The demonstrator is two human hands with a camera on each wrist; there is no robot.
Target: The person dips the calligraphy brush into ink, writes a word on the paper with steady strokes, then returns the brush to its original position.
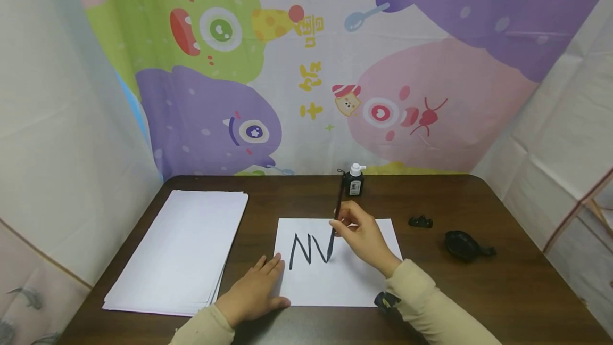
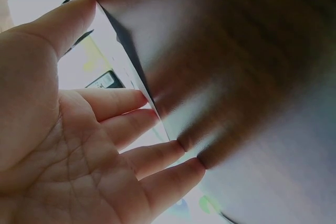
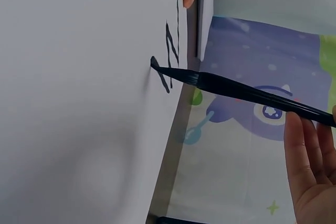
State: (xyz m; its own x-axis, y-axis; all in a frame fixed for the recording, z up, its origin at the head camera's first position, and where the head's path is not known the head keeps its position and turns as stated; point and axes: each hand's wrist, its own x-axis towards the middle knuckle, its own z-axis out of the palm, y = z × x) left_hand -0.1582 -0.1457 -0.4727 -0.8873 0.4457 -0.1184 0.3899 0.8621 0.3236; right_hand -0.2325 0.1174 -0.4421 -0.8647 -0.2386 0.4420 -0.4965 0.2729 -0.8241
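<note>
My right hand [image 1: 361, 236] pinches a dark writing brush [image 1: 339, 204] by its handle, fingers and thumb around the shaft. The brush stands nearly upright. In the right wrist view the brush's bristles [image 3: 178, 75] bend where their tip touches the white sheet of paper [image 1: 354, 286]. Black strokes [image 1: 300, 249] on the sheet form an N shape followed by a slanting line that ends at the brush tip. Across the sheet's left edge lies my left hand [image 1: 254, 292], fingers straight and spread, its fingertips on the paper; the left wrist view shows its palm [image 2: 63, 166].
On the left of the brown table [image 1: 256, 209] is a stack of white paper [image 1: 177, 249]. Behind the sheet stands a black ink bottle [image 1: 355, 182] with a white pump top. To the right are a small dark brush rest [image 1: 420, 221] and a black ink dish [image 1: 462, 245].
</note>
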